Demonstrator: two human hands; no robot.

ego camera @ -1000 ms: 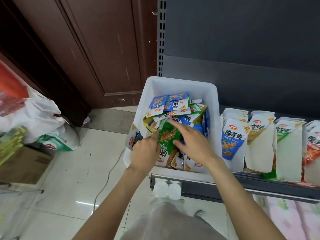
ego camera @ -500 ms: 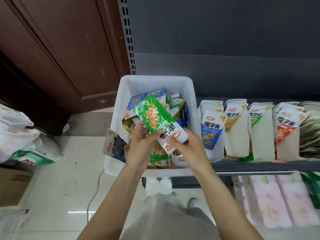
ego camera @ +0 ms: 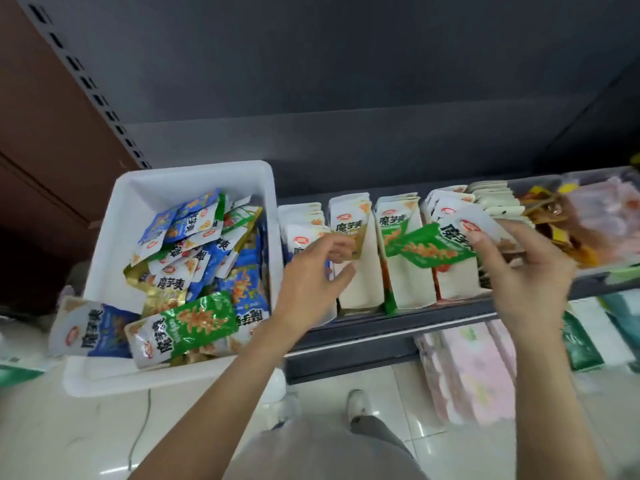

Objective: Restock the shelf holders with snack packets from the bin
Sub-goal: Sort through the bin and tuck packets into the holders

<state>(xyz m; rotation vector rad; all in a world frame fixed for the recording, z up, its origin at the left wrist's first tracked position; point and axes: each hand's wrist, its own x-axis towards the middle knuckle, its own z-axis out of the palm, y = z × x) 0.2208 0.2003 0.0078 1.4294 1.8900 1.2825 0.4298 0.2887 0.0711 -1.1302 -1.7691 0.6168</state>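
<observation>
Right hand (ego camera: 519,268) pinches the green packet (ego camera: 426,249) by its white end, left hand (ego camera: 311,271) loose, holding nothing w/ fingertips at the holders (ego camera: 360,282); looks light, floppy, slick foil, so grip near an edge.

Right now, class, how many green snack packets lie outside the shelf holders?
2: one green packet held in the right hand over the holders, another lying at the bin's near edge. More may be buried.

The big black words 魔芋爽 stand on the green packet (ego camera: 429,249) held over the shelf (ego camera: 381,327), on the holder packets (ego camera: 351,225) and on the green packet (ego camera: 183,329) at the bin's (ego camera: 104,379) front edge.
</observation>
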